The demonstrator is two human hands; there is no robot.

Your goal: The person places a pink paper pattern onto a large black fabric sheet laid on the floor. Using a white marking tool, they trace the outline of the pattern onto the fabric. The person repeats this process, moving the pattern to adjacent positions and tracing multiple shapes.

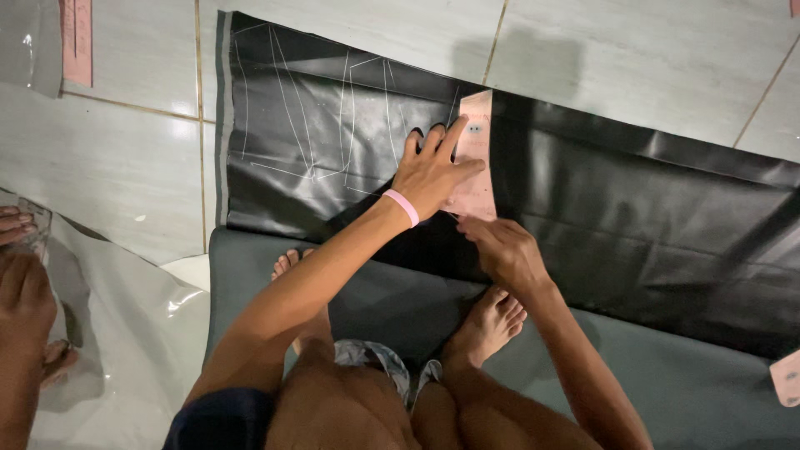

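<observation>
Pink paper pattern lies flat on the black fabric, its long axis running from 12 to 6 o'clock. The left hand (pink wristband) presses it down, fingers spread, grip released. The right hand pinches at its lower edge; what it holds I cannot tell. White chalk lines lie toward 9 o'clock. Bare feet rest on grey fabric at 6 o'clock.

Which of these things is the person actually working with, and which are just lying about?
In use: left hand pressing pink paper pattern onto black fabric; right hand at its lower edge.

Lying about: clear plastic sheet, another pink pattern piece, grey fabric.
</observation>
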